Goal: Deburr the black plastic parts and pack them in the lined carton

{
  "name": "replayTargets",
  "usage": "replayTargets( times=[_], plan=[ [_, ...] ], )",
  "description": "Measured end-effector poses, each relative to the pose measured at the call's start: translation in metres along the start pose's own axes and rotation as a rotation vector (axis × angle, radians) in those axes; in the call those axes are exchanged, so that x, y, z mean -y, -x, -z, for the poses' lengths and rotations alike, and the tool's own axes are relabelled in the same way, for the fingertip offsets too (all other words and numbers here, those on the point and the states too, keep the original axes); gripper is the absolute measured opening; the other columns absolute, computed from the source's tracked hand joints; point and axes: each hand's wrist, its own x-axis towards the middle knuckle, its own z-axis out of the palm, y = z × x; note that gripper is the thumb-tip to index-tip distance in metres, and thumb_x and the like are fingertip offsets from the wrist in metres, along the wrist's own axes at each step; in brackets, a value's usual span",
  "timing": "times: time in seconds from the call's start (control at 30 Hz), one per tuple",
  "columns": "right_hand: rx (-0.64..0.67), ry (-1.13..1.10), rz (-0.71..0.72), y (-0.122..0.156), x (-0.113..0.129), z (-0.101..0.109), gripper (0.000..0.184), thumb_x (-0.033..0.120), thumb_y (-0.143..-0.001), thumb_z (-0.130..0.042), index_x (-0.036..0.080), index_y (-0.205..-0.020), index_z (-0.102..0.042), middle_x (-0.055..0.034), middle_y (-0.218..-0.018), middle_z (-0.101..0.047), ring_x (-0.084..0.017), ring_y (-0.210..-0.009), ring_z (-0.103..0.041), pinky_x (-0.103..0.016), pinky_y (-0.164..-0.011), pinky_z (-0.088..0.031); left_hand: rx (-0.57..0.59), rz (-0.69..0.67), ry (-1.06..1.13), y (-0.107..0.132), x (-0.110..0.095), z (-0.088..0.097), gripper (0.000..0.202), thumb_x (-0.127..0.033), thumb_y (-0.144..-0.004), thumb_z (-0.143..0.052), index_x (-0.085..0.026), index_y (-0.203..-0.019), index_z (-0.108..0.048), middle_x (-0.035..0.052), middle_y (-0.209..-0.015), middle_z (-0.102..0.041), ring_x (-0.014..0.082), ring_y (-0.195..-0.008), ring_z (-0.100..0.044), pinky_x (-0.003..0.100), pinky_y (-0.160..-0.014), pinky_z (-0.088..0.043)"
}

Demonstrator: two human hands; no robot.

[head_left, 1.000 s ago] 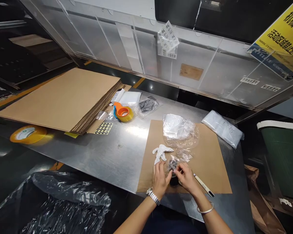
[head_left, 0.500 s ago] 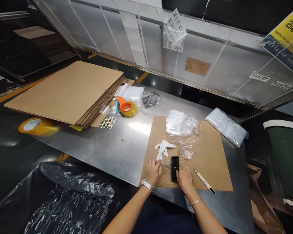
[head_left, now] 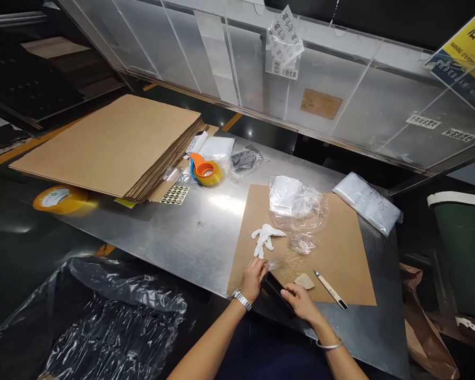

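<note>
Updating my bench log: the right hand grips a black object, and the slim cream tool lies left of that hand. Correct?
Only the side is wrong: the head view shows the slim cream tool to the right of the right hand, which grips the black object.

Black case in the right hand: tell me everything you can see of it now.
The black case is long and narrow, with a dark surface that looks like plastic; finer detail is lost in the darkness. It slants across the near edge of the cardboard sheet, far end toward the left. The right hand grips its right side, thumb over it. The left hand is at its far end; whether it touches is unclear.
</note>
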Motion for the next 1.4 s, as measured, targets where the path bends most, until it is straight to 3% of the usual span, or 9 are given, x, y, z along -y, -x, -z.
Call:
replayTargets(
  times=[0.17, 0.33, 0.5, 0.63, 0.73, 0.87, 0.97, 1.2, 1.4],
  plan=[
    [-0.013, -0.060, -0.110, -0.009, -0.029, -0.010, 0.038, 0.047, -0.086, -0.044, 0.013, -0.074, -0.056, 0.0049, -0.058, -0.050, -0.007, -0.048, -0.047, -0.020, -0.046, -0.038, 0.091, -0.064, 0.082, 0.005, 0.003, 0.003, 0.025, -0.017, -0.085, -0.039, -0.019, -0.094, -0.062, 0.0044, -0.080, -0.060, 0.0135, -0.076, -0.059, 0.024, -0.068, -0.048],
    [-0.140, 0.036, -0.217, -0.016, -0.043, -0.023, 0.025, 0.035, -0.088, -0.048, 0.012, -0.089, -0.057, 0.0007, -0.078, -0.058, -0.009, -0.062, -0.056, -0.024, -0.057, -0.047, 0.100, -0.042, 0.022, 0.018, 0.001, -0.001, 0.029, -0.015, -0.086, -0.035, -0.017, -0.099, -0.061, 0.0047, -0.078, -0.056, 0.0134, -0.074, -0.058, 0.024, -0.067, -0.048],
    [-0.331, 0.197, -0.275, -0.022, -0.030, -0.043, 0.024, 0.035, -0.089, -0.046, 0.014, -0.090, -0.057, -0.0010, -0.083, -0.059, -0.011, -0.071, -0.057, -0.029, -0.066, -0.048, 0.075, -0.015, -0.108, 0.029, -0.013, -0.012, 0.028, -0.014, -0.085, -0.034, -0.016, -0.097, -0.059, 0.0060, -0.077, -0.057, 0.0175, -0.074, -0.056, 0.029, -0.066, -0.047],
    [-0.394, 0.295, -0.224, -0.017, -0.013, -0.051, 0.019, 0.030, -0.088, -0.045, 0.016, -0.086, -0.057, -0.0050, -0.081, -0.060, -0.015, -0.076, -0.057, -0.030, -0.070, -0.042, 0.055, -0.033, -0.189, 0.032, -0.024, -0.015, 0.028, -0.014, -0.086, -0.032, -0.016, -0.091, -0.060, 0.0076, -0.078, -0.057, 0.0197, -0.076, -0.054, 0.032, -0.067, -0.045],
    [-0.389, 0.315, -0.183, -0.014, -0.007, -0.046, 0.015, 0.028, -0.086, -0.049, 0.016, -0.086, -0.057, -0.0076, -0.080, -0.061, -0.017, -0.077, -0.058, -0.028, -0.069, -0.040, 0.078, -0.115, -0.217, 0.030, -0.030, -0.011, 0.030, -0.016, -0.087, -0.030, -0.016, -0.097, -0.059, 0.0079, -0.079, -0.057, 0.0193, -0.076, -0.053, 0.033, -0.069, -0.044],
    [-0.392, 0.288, -0.224, -0.021, -0.007, -0.035, 0.024, 0.035, -0.088, -0.047, 0.013, -0.096, -0.055, -0.0008, -0.077, -0.058, -0.011, -0.063, -0.056, -0.027, -0.060, -0.046, 0.163, -0.270, -0.225, 0.024, -0.031, 0.004, 0.026, -0.019, -0.086, -0.036, -0.020, -0.094, -0.060, 0.0056, -0.077, -0.057, 0.0178, -0.072, -0.052, 0.030, -0.066, -0.042],
    [-0.392, 0.275, -0.260, -0.025, -0.003, -0.033, 0.027, 0.037, -0.089, -0.045, 0.013, -0.093, -0.055, 0.0013, -0.074, -0.058, -0.007, -0.056, -0.054, -0.023, -0.053, -0.046, 0.179, -0.302, -0.241, 0.020, -0.030, 0.017, 0.029, -0.014, -0.086, -0.032, -0.018, -0.096, -0.059, 0.0067, -0.077, -0.057, 0.0182, -0.072, -0.051, 0.030, -0.064, -0.042],
    [-0.369, 0.407, -0.231, -0.014, 0.024, -0.027, 0.033, 0.020, -0.085, -0.043, 0.010, -0.116, -0.046, -0.0112, -0.072, -0.064, -0.022, -0.071, -0.062, -0.028, -0.059, -0.039, 0.252, -0.361, -0.253, 0.022, -0.055, 0.022, 0.027, -0.018, -0.087, -0.032, -0.019, -0.083, -0.059, 0.0058, -0.074, -0.055, 0.0174, -0.070, -0.050, 0.030, -0.064, -0.041],
    [-0.224, 0.434, -0.171, -0.005, 0.036, -0.004, 0.021, 0.028, -0.088, -0.044, 0.015, -0.080, -0.059, -0.0021, -0.070, -0.062, -0.013, -0.065, -0.058, -0.027, -0.063, -0.042, 0.327, -0.277, -0.306, 0.011, -0.061, 0.035, 0.023, -0.013, -0.084, -0.034, -0.019, -0.085, -0.056, 0.0064, -0.079, -0.055, 0.0193, -0.074, -0.051, 0.031, -0.065, -0.041]
  ],
)
